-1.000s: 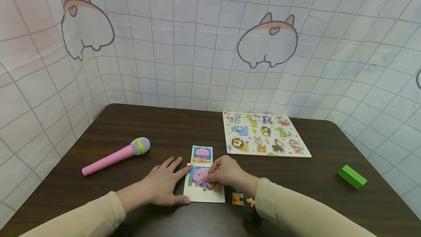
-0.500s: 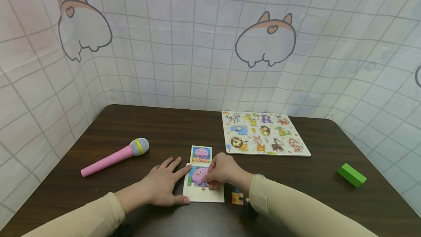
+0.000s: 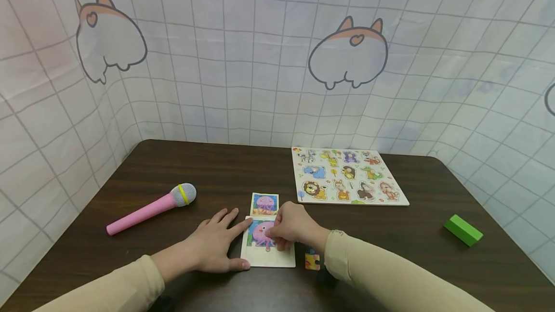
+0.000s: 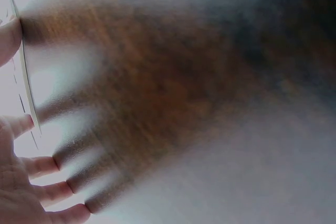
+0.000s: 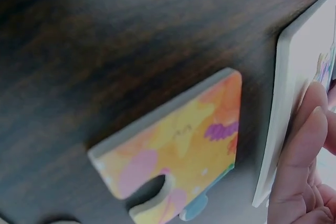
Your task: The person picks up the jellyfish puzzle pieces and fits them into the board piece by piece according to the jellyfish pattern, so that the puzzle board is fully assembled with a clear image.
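Note:
A pale jigsaw tray [image 3: 269, 260] lies at the table's near middle, its upper half showing a pink jellyfish picture. My left hand [image 3: 212, 249] lies spread flat, forefinger and thumb touching the tray's left edge; the left wrist view shows its fingers [image 4: 42, 166] apart. My right hand [image 3: 295, 225] is over the picture's right side, fingers bent, pinching a pink jigsaw piece [image 3: 267, 248] that they mostly cover. A loose orange-yellow jigsaw piece [image 5: 184, 140] lies right of the tray, near my right sleeve. Beyond the tray is a small jellyfish picture card [image 3: 264, 204].
A pink toy microphone [image 3: 151, 210] lies to the left. An animal puzzle board [image 3: 349, 177] sits at the back right, and a green block [image 3: 463, 230] near the right edge. A patterned cloth [image 3: 243, 61] hangs behind the table.
My right hand and the pink jigsaw piece have shifted slightly left on the tray. My right sleeve now hides a second loose piece. The left hand has stayed in place.

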